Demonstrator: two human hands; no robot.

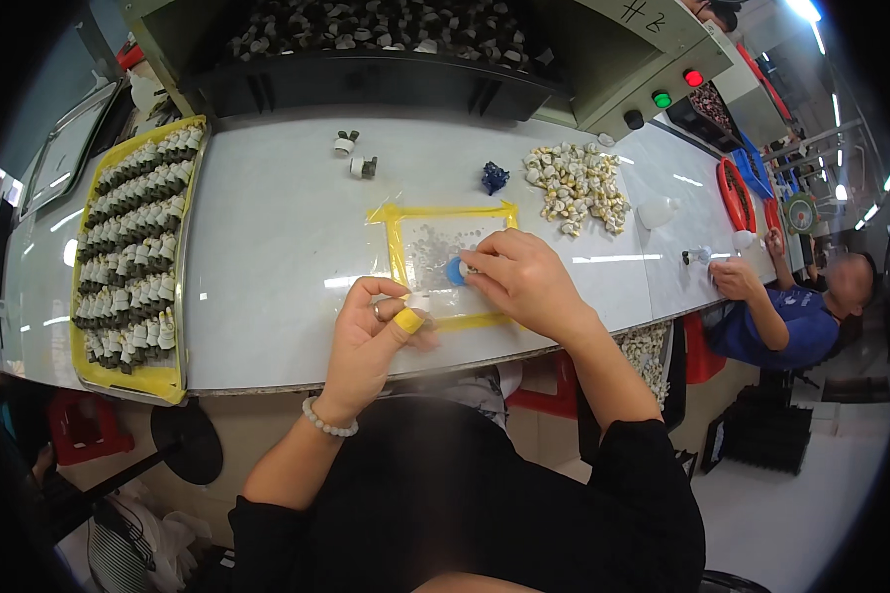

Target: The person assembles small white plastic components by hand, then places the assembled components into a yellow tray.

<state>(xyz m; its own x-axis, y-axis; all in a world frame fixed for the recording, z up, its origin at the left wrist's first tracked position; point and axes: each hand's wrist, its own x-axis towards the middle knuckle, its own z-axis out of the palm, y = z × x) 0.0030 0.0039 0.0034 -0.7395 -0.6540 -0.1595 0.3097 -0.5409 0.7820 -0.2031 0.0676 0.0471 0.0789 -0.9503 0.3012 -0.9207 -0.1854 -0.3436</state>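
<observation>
**Pinching with both hands over the sheet (pixel 455 211)**

So my left hand (pixel 359 344) has thumb and index closed on a white part (pixel 418 300), held over the near-left corner of the sheet. Yep, that's a yellow wrap (pixel 408 320) on my thumb, plus a bead bracelet (pixel 328 420) on the wrist.

My right hand (pixel 532 282) is pinching too: fingertips together on a small pale bit (pixel 469 268), right at a blue disc (pixel 454 272). Honestly can't tell if I've got the disc as well or it's just resting on the sheet.

Rest of the surface (pixel 277 257): yellow tray (pixel 138 384) on the left with rows of white-and-dark parts, two loose parts (pixel 363 167) beyond the sheet, then a blue lump (pixel 495 178), a big pile (pixel 578 188) of white-and-yellow bits right of that, and a whitish bottle (pixel 656 211) just beside it. Black bin (pixel 366 97) full of parts at the far side. Coworker (pixel 786 321) in blue off to my right.
</observation>
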